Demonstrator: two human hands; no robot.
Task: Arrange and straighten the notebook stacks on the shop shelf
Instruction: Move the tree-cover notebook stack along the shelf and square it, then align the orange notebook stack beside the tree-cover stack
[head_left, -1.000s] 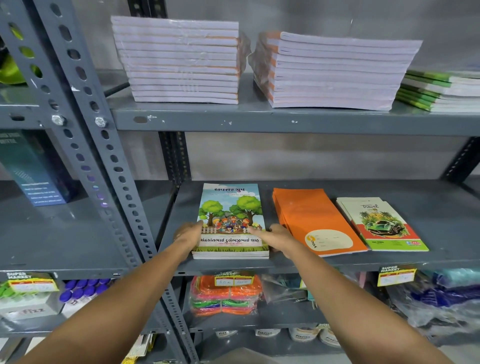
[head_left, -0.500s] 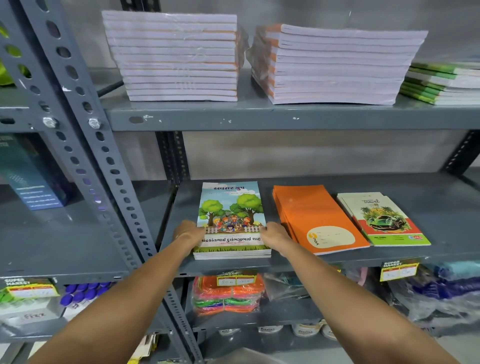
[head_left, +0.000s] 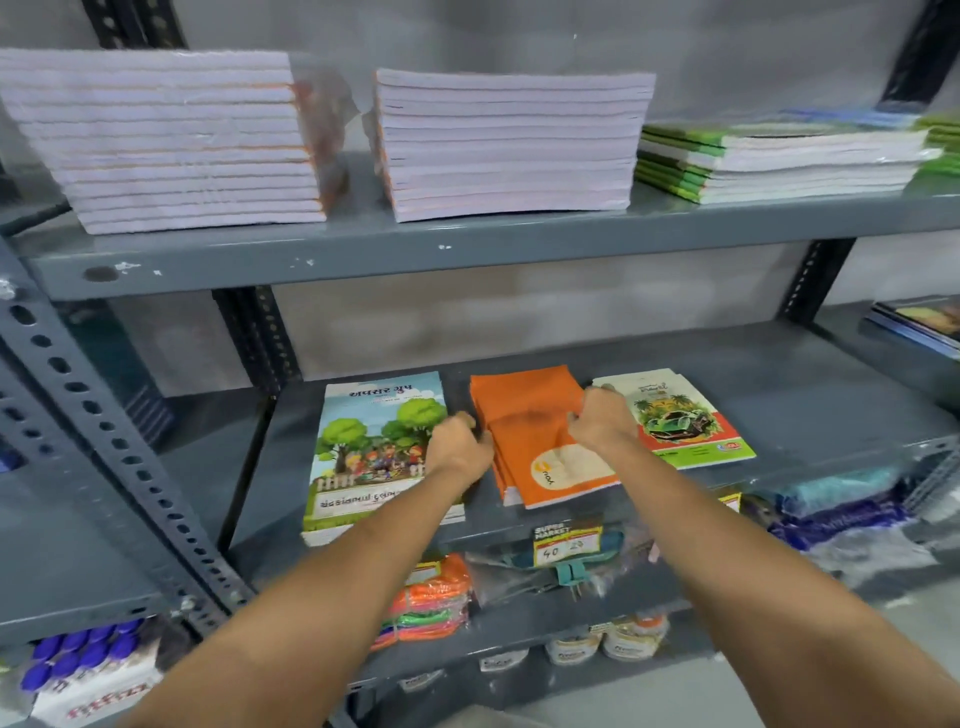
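Observation:
On the middle grey shelf (head_left: 810, 405) lie three notebook stacks. The orange stack (head_left: 530, 447) sits in the centre, slightly fanned and angled. My left hand (head_left: 457, 447) grips its left edge and my right hand (head_left: 602, 421) grips its right edge. To the left lies the stack with a trees-and-children cover (head_left: 374, 447), partly under my left forearm. To the right lies the stack with a green car cover (head_left: 680, 415), its left corner hidden by my right hand.
The upper shelf (head_left: 467, 249) carries two tall wrapped white stacks (head_left: 166, 140) (head_left: 509, 145) and a green-edged stack (head_left: 779, 156). A perforated steel upright (head_left: 104, 452) stands at left. Below are a price tag (head_left: 566, 543), packets and small jars.
Both hands left the trees-cover stack and moved right onto the orange stack, gripping its two sides. The camera view shifted right and closer.

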